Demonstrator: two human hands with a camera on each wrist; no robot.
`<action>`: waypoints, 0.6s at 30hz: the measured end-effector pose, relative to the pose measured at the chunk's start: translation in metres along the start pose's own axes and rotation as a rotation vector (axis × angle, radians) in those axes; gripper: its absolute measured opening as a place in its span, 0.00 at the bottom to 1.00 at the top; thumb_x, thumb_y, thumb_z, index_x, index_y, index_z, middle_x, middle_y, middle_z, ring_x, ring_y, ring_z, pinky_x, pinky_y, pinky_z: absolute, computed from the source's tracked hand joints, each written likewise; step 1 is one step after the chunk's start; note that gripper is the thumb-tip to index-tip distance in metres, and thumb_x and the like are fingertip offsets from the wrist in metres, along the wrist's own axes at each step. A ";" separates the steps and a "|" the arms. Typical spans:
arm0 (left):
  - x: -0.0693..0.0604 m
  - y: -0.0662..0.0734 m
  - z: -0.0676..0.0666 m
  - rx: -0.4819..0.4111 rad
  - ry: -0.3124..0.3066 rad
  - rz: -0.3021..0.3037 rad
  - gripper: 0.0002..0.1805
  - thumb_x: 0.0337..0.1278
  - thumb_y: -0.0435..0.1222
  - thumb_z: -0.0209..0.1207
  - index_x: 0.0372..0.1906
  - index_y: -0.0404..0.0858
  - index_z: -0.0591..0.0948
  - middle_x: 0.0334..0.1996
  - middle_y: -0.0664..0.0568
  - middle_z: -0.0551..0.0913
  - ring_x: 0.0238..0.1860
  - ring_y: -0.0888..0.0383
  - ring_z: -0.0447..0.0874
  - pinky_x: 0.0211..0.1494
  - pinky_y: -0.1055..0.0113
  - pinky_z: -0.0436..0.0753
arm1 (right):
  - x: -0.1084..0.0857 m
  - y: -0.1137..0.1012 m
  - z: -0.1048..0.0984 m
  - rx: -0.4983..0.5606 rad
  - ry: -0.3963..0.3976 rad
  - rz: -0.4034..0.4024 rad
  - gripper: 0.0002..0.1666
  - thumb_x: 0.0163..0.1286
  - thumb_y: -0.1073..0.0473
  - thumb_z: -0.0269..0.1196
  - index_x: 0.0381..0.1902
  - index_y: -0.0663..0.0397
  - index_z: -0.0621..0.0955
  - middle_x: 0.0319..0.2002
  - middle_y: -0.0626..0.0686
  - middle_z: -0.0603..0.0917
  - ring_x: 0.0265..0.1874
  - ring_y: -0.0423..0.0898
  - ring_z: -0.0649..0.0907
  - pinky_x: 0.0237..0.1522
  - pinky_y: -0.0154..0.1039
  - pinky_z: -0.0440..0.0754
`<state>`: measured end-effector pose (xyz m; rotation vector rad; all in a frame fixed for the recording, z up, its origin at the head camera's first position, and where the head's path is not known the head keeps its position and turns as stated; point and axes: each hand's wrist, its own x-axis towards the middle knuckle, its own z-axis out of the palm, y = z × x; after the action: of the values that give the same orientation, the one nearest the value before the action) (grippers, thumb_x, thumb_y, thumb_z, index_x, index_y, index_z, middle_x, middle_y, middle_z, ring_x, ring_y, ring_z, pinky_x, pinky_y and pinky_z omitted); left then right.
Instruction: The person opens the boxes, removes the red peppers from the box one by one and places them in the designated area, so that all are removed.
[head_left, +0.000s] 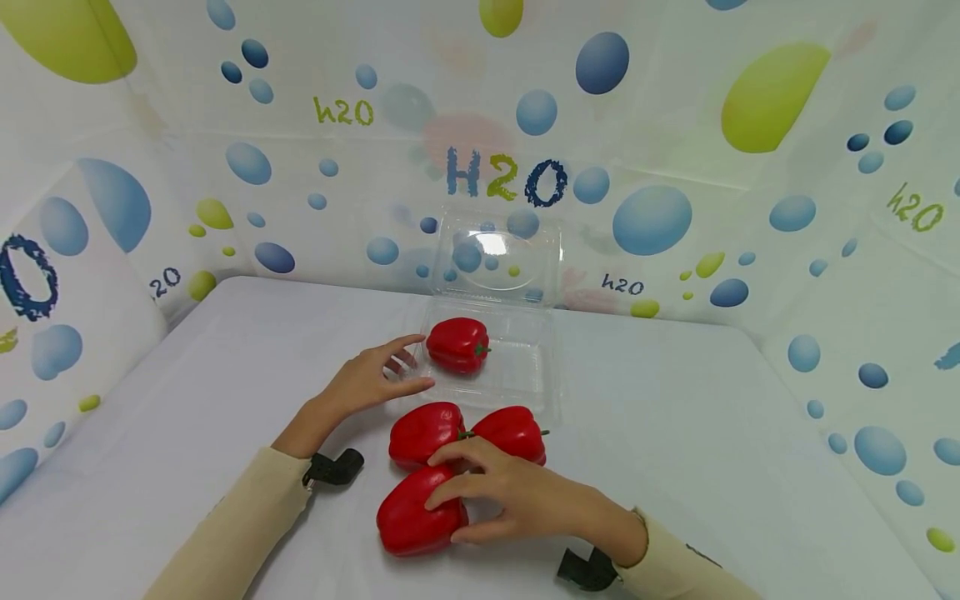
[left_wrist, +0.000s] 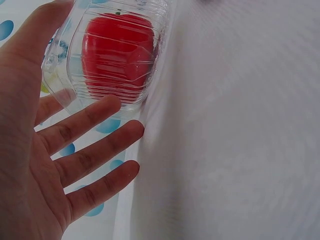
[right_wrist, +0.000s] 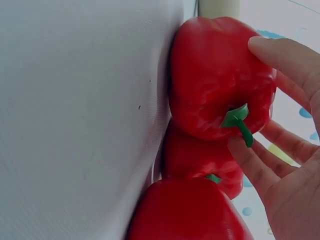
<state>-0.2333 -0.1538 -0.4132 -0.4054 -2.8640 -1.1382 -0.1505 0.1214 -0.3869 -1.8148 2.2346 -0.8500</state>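
A red bell pepper (head_left: 457,345) sits in the left part of a clear plastic clamshell box (head_left: 525,354), whose lid (head_left: 497,258) stands up behind it. My left hand (head_left: 372,375) is at the box's left side, fingers spread and thumb apart, with nothing held. In the left wrist view the pepper (left_wrist: 118,55) shows through the box wall. My right hand (head_left: 510,492) reaches over the stem end of the nearest bell pepper (head_left: 412,521), thumb and fingers spread around it. Two more bell peppers, one left (head_left: 424,433) and one right (head_left: 517,433), lie between it and the box.
A white cloth covers the table (head_left: 675,433). Behind it hangs a white curtain (head_left: 675,108) printed with blue and green drops. A black wrist camera (head_left: 335,467) sits at the left sleeve, another (head_left: 588,571) at the right.
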 end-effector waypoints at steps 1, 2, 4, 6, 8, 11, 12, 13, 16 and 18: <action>0.000 0.000 0.000 0.000 0.001 -0.001 0.45 0.48 0.57 0.67 0.72 0.47 0.66 0.53 0.45 0.81 0.51 0.47 0.81 0.43 0.55 0.86 | 0.000 0.000 0.000 0.000 0.000 -0.002 0.23 0.61 0.56 0.71 0.54 0.43 0.79 0.64 0.50 0.68 0.65 0.43 0.66 0.57 0.27 0.74; 0.000 0.000 0.000 0.001 0.002 -0.001 0.45 0.48 0.57 0.67 0.72 0.47 0.66 0.53 0.45 0.81 0.51 0.47 0.81 0.43 0.56 0.86 | 0.000 0.001 0.000 -0.003 0.001 -0.007 0.23 0.61 0.56 0.71 0.54 0.43 0.79 0.64 0.50 0.68 0.65 0.43 0.66 0.57 0.27 0.74; 0.000 0.000 0.001 0.004 0.002 -0.005 0.45 0.48 0.56 0.67 0.72 0.48 0.66 0.53 0.45 0.81 0.51 0.47 0.81 0.43 0.56 0.86 | 0.000 0.001 0.000 -0.001 0.000 -0.008 0.23 0.61 0.56 0.71 0.54 0.43 0.79 0.64 0.50 0.68 0.65 0.43 0.66 0.57 0.27 0.74; 0.000 0.000 0.000 0.006 0.002 -0.008 0.44 0.48 0.56 0.67 0.72 0.48 0.66 0.53 0.45 0.81 0.51 0.47 0.81 0.43 0.56 0.86 | 0.000 0.001 0.000 0.001 -0.004 -0.006 0.22 0.61 0.56 0.71 0.54 0.42 0.79 0.64 0.50 0.68 0.65 0.43 0.66 0.57 0.27 0.74; 0.000 0.001 0.000 0.006 0.000 -0.009 0.44 0.49 0.56 0.67 0.72 0.48 0.66 0.52 0.45 0.81 0.51 0.47 0.81 0.43 0.56 0.86 | 0.000 0.001 -0.001 0.004 -0.004 -0.009 0.22 0.61 0.56 0.70 0.54 0.43 0.79 0.64 0.50 0.68 0.65 0.43 0.66 0.57 0.27 0.74; 0.000 0.001 0.000 0.006 0.000 -0.012 0.44 0.48 0.56 0.67 0.72 0.49 0.66 0.52 0.45 0.81 0.51 0.47 0.81 0.43 0.56 0.86 | -0.001 0.000 -0.002 0.013 -0.001 -0.017 0.23 0.61 0.57 0.70 0.54 0.43 0.78 0.64 0.50 0.68 0.65 0.43 0.66 0.57 0.28 0.75; 0.000 0.001 0.000 0.007 0.000 -0.013 0.44 0.48 0.56 0.67 0.72 0.49 0.66 0.52 0.45 0.81 0.51 0.47 0.81 0.43 0.56 0.86 | -0.001 0.001 -0.002 0.011 0.002 -0.025 0.23 0.61 0.56 0.71 0.54 0.43 0.78 0.64 0.50 0.68 0.65 0.43 0.66 0.57 0.28 0.75; 0.000 0.001 0.000 0.008 -0.001 -0.014 0.44 0.48 0.56 0.67 0.72 0.49 0.66 0.52 0.45 0.81 0.51 0.47 0.81 0.43 0.56 0.86 | -0.001 0.001 -0.002 0.009 0.005 -0.031 0.23 0.61 0.56 0.71 0.54 0.44 0.78 0.64 0.51 0.68 0.66 0.44 0.66 0.57 0.28 0.75; 0.000 0.001 0.000 0.010 -0.003 -0.014 0.44 0.49 0.55 0.67 0.72 0.49 0.66 0.52 0.45 0.81 0.51 0.47 0.81 0.43 0.56 0.86 | -0.001 0.001 -0.003 -0.007 0.014 -0.057 0.23 0.61 0.56 0.71 0.54 0.44 0.77 0.64 0.51 0.68 0.66 0.45 0.66 0.57 0.28 0.75; 0.000 0.001 0.000 0.011 -0.006 -0.014 0.44 0.49 0.55 0.67 0.72 0.49 0.65 0.52 0.45 0.81 0.51 0.47 0.80 0.43 0.56 0.86 | -0.002 0.002 -0.004 -0.021 0.017 -0.073 0.24 0.61 0.55 0.71 0.54 0.44 0.77 0.64 0.52 0.68 0.66 0.45 0.66 0.57 0.28 0.75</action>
<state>-0.2335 -0.1528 -0.4126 -0.3892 -2.8815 -1.1245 -0.1536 0.1245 -0.3850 -1.9172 2.2081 -0.8610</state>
